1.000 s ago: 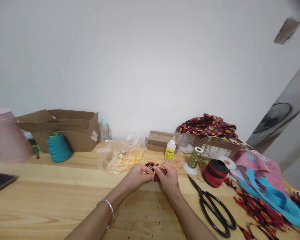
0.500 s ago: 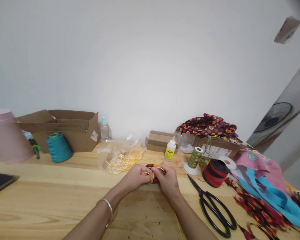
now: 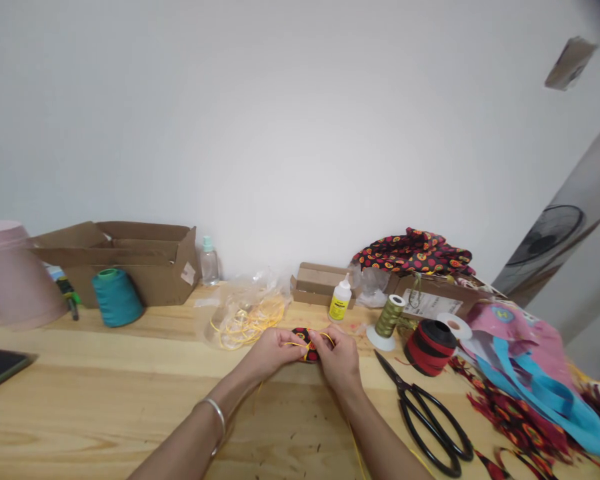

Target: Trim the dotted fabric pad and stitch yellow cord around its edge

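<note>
A small piece of black fabric with red and yellow round prints (image 3: 305, 335) sits between my hands, just above the wooden table. Yellow cord (image 3: 294, 344) crosses the fabric's middle, where it looks knotted or looped. My left hand (image 3: 275, 350) is closed in a pinch on one length of the cord at the fabric's left side. On the right, my right hand (image 3: 339, 357) pinches the cord and the fabric's edge with thumb and fingers. Loose cord trails down past both wrists. The fingers partly hide the fabric.
Black-handled scissors (image 3: 423, 413) lie right of my right arm. Beyond my hands stand a glue bottle (image 3: 340, 301), an olive thread spool (image 3: 389, 320) and a bag of yellow cord (image 3: 253, 313). A teal thread cone (image 3: 116, 299) and cardboard box (image 3: 153, 283) are at left; fabric scraps (image 3: 525, 413) at right.
My hands have moved slightly apart, drawing the yellow cord straighter across the fabric. More of the printed fabric shows between them. Other things keep their places.
</note>
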Action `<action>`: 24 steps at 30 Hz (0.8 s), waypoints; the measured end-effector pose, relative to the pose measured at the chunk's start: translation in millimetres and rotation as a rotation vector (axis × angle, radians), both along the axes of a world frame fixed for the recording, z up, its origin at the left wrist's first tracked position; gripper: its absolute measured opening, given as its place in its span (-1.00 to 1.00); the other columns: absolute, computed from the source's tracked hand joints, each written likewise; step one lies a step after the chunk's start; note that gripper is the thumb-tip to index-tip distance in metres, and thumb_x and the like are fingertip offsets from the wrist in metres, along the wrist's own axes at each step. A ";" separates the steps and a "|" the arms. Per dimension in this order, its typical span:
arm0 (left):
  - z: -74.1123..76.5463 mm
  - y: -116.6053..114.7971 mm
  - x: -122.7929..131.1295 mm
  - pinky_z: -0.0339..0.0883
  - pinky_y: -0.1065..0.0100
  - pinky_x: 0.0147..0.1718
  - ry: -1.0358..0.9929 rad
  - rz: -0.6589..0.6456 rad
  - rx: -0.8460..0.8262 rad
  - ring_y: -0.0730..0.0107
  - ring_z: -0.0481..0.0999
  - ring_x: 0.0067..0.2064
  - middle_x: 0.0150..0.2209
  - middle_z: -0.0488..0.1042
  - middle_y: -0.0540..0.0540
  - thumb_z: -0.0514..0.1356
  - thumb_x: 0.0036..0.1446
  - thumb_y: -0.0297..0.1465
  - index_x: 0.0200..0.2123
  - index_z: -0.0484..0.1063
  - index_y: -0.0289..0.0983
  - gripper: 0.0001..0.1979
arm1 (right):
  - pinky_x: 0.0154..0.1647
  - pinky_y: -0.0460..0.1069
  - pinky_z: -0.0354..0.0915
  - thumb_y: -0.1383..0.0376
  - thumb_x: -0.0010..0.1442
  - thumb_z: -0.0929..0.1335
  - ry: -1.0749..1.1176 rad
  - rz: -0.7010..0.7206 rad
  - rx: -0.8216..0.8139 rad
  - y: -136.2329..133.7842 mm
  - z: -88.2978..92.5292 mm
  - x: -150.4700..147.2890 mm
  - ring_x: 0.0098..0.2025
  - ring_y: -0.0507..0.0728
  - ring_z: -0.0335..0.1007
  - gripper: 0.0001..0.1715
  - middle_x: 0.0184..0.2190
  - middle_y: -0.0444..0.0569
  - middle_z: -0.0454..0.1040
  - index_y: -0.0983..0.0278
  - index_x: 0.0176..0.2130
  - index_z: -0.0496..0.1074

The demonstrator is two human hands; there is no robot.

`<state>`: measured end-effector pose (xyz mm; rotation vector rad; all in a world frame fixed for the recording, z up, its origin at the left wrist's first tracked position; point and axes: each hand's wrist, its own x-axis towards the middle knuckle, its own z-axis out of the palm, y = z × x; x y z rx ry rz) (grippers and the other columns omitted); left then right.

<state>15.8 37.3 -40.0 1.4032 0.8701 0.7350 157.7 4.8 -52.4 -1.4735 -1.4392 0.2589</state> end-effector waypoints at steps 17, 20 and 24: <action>-4.2 2.5 3.1 -0.01 0.52 -0.64 0.083 0.110 0.060 0.57 0.19 -0.66 -0.73 0.34 0.07 0.19 -0.20 -0.34 -0.61 0.46 -0.37 -0.82 | -0.59 -0.13 0.01 0.13 -0.02 0.29 0.138 0.072 -0.022 4.1 -3.4 5.1 -0.61 -0.02 0.06 -0.65 -0.69 -0.19 0.17 0.32 -0.65 0.36; -3.3 0.9 4.8 -0.01 0.52 -0.64 0.092 0.131 0.082 0.57 0.19 -0.66 -0.72 0.34 0.08 0.17 -0.20 -0.34 -0.61 0.45 -0.36 -0.82 | -0.65 -0.15 -0.05 0.09 -0.05 0.30 0.316 0.121 -0.099 4.8 -2.2 7.0 -0.66 -0.06 -0.03 -0.60 -0.75 -0.23 0.11 0.33 -0.70 0.29; -4.3 -0.7 6.8 -0.03 0.52 -0.66 0.091 0.155 0.119 0.58 0.17 -0.67 -0.74 0.32 0.10 0.17 -0.21 -0.34 -0.61 0.45 -0.34 -0.83 | -0.76 -0.18 -0.24 0.05 -0.07 0.30 0.794 0.264 -0.246 2.3 5.7 9.6 -0.75 -0.13 -0.25 -0.57 -0.82 -0.33 -0.07 0.32 -0.68 0.23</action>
